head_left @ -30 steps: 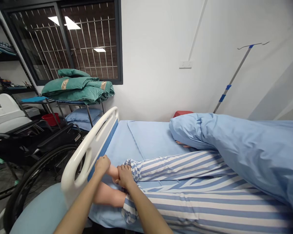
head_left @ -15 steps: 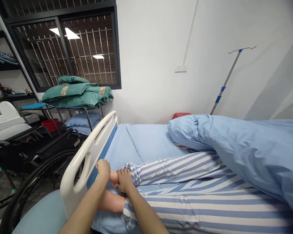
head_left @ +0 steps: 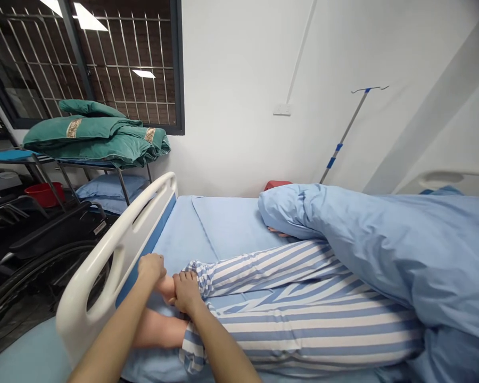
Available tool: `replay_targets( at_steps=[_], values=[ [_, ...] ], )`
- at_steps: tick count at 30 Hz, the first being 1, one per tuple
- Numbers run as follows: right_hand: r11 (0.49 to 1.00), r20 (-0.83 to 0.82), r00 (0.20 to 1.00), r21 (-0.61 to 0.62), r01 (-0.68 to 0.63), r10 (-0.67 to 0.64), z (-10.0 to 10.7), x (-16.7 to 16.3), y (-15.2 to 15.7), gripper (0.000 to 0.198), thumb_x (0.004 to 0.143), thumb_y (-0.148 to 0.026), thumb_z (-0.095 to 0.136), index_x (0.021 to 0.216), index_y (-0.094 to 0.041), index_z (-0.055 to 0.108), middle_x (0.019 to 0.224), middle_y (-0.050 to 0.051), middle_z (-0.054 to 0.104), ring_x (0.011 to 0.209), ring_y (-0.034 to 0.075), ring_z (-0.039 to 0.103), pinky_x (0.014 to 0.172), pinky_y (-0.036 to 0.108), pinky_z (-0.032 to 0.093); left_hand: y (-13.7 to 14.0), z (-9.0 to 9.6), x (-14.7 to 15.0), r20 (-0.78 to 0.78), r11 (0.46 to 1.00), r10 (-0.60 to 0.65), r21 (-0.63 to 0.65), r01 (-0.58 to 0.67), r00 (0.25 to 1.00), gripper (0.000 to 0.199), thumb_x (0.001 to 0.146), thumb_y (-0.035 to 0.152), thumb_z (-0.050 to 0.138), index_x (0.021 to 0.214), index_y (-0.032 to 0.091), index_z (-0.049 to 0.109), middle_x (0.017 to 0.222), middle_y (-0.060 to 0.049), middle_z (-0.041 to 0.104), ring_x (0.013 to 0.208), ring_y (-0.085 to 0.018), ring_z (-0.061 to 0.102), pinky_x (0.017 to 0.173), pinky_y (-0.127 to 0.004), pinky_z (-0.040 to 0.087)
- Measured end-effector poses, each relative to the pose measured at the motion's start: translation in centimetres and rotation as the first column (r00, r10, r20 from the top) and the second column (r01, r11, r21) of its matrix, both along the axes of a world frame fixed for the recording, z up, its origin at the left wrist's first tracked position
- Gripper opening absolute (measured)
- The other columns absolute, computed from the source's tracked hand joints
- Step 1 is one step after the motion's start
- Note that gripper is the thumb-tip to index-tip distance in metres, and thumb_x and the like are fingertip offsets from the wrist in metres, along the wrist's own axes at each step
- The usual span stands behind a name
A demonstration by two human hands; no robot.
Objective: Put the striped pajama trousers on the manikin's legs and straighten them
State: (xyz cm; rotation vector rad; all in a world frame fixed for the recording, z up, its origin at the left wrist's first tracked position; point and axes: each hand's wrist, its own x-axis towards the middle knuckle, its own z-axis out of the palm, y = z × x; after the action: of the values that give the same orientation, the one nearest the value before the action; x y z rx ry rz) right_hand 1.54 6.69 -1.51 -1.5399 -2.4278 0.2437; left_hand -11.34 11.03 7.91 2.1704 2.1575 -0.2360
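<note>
My left hand (head_left: 151, 266) is closed around the front of the far foot (head_left: 166, 288), close to the bed's footboard (head_left: 91, 266). My right hand (head_left: 186, 291) wraps over the ankle of that same leg, just below a bunched cuff. The legs belong to a figure lying on the bed in blue-and-white striped trousers (head_left: 263, 270). Beneath my forearms lies the near foot (head_left: 159, 329), bare and partly hidden. A light blue quilt (head_left: 383, 234) covers the upper body, and fingers (head_left: 278, 232) of the figure's hand peek out from its edge.
Left of the bed stands a black wheelchair (head_left: 51, 229). Green folded bedding (head_left: 99, 139) rests on a rack beneath the barred window, with blue pillows (head_left: 112, 186) below. A drip pole (head_left: 345, 133) rises behind the bed near the wall, and a red object (head_left: 277, 184) shows behind the mattress.
The view has turned slightly right, so the scene sits further left and more of the bed's head end shows. Both hands keep their hold on the same foot and ankle.
</note>
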Motion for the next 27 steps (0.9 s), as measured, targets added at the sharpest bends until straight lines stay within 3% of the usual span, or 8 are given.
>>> replay_targets(
  at_steps=[4, 10, 14, 17, 20, 23, 27],
  values=[
    [1.000, 0.022, 1.000, -0.013, 0.006, -0.006, 0.1, 0.0, 0.0, 0.059, 0.061, -0.043, 0.069, 0.110, -0.015, 0.050, 0.111, 0.012, 0.055, 0.105, 0.029, 0.047, 0.097, 0.044, 0.027, 0.3, -0.4, -1.3, 0.059, 0.997, 0.080, -0.001, -0.080, 0.995, 0.037, 0.068, 0.021, 0.047, 0.101, 0.010, 0.062, 0.105, -0.021, 0.063, 0.096, -0.030, 0.060, 0.078, -0.039, 0.046],
    [1.000, 0.020, 1.000, 0.003, 0.011, -0.011, 0.4, -0.1, -0.4, 0.057, 0.062, -0.041, 0.070, 0.109, -0.017, 0.050, 0.110, 0.011, 0.056, 0.104, 0.028, 0.047, 0.097, 0.043, 0.028, -0.4, -1.3, -2.9, 0.281, 0.979, 0.204, -0.045, -0.199, 0.938, 0.035, 0.067, 0.024, 0.049, 0.099, 0.011, 0.059, 0.103, -0.016, 0.065, 0.095, -0.022, 0.061, 0.076, -0.027, 0.045],
    [1.000, 0.019, 0.999, 0.004, 0.026, -0.026, 0.7, -0.2, -0.5, 0.055, 0.060, -0.038, 0.071, 0.108, -0.016, 0.052, 0.108, 0.011, 0.057, 0.103, 0.028, 0.049, 0.096, 0.042, 0.029, -2.8, -1.2, -3.4, 0.450, 0.963, 0.270, -0.110, -0.248, 0.851, 0.045, 0.076, 0.034, 0.042, 0.112, 0.009, 0.048, 0.095, -0.014, 0.066, 0.070, -0.017, 0.064, 0.058, -0.026, 0.045],
    [0.999, -0.005, 0.999, 0.006, 0.047, -0.047, 0.7, -0.4, -0.5, 0.055, 0.060, -0.037, 0.070, 0.108, -0.017, 0.053, 0.108, 0.011, 0.058, 0.104, 0.028, 0.050, 0.098, 0.042, 0.028, -5.4, -0.8, -4.2, 0.535, 0.954, 0.301, -0.163, -0.253, 0.789, 0.045, 0.079, 0.044, 0.039, 0.104, 0.009, 0.051, 0.075, -0.010, 0.067, 0.057, -0.016, 0.061, 0.051, -0.026, 0.043],
    [0.996, -0.016, 0.996, 0.000, 0.088, -0.088, 0.6, -0.9, -0.6, 0.056, 0.058, -0.034, 0.071, 0.108, -0.015, 0.054, 0.109, 0.013, 0.058, 0.107, 0.029, 0.049, 0.101, 0.043, 0.024, -8.5, -0.5, -4.9, 0.554, 0.957, 0.238, 0.006, -0.290, 0.798, 0.027, 0.079, 0.036, 0.040, 0.091, 0.016, 0.055, 0.076, -0.006, 0.067, 0.070, -0.015, 0.063, 0.063, -0.025, 0.044],
    [0.988, -0.014, 0.988, -0.003, 0.153, -0.153, 0.6, -1.4, -1.3, 0.056, 0.062, -0.028, 0.066, 0.114, -0.012, 0.053, 0.116, 0.017, 0.055, 0.113, 0.031, 0.045, 0.103, 0.045, 0.021, -11.4, -0.7, -4.4, 0.432, 0.928, 0.186, 0.217, -0.302, 0.882, 0.024, 0.082, 0.030, 0.035, 0.084, 0.019, 0.057, 0.084, -0.006, 0.067, 0.081, -0.017, 0.062, 0.070, -0.028, 0.042],
    [0.987, -0.067, 0.985, 0.024, 0.158, -0.156, 1.6, -1.4, -3.8, 0.052, 0.071, -0.023, 0.054, 0.120, -0.009, 0.048, 0.127, 0.020, 0.046, 0.120, 0.032, 0.038, 0.102, 0.046, 0.021, -14.1, -1.7, -2.8, 0.231, 0.888, 0.223, 0.353, -0.296, 0.947, 0.029, 0.085, 0.028, 0.031, 0.095, 0.019, 0.057, 0.088, -0.008, 0.067, 0.080, -0.020, 0.063, 0.067, -0.029, 0.042]
  ],
)
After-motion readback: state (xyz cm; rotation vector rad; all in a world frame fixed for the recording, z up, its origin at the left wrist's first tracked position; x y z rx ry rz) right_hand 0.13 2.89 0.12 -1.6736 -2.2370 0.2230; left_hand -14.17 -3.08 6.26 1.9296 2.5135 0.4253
